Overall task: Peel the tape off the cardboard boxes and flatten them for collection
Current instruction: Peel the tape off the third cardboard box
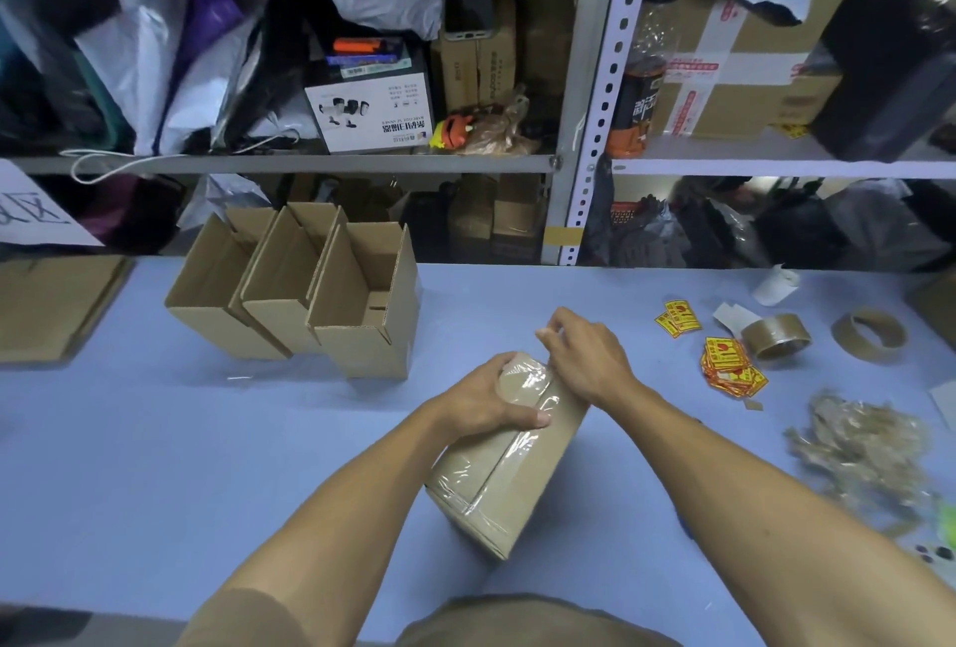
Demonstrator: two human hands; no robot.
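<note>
A small closed cardboard box (509,481) wrapped in clear tape stands tilted on the blue table (155,465), right in front of me. My left hand (483,401) grips its upper end, thumb across the taped face. My right hand (584,354) is at the box's far top corner, fingers curled and pinching there; the tape end itself is too small to make out. Three opened empty cardboard boxes (310,295) stand side by side at the back left of the table.
A crumpled heap of peeled tape (864,445) lies at the right. Two tape rolls (776,336), (869,336), yellow-red stickers (729,367) and paper scraps lie beyond it. Flat cardboard (51,305) lies far left. Crowded metal shelves (584,93) rise behind the table.
</note>
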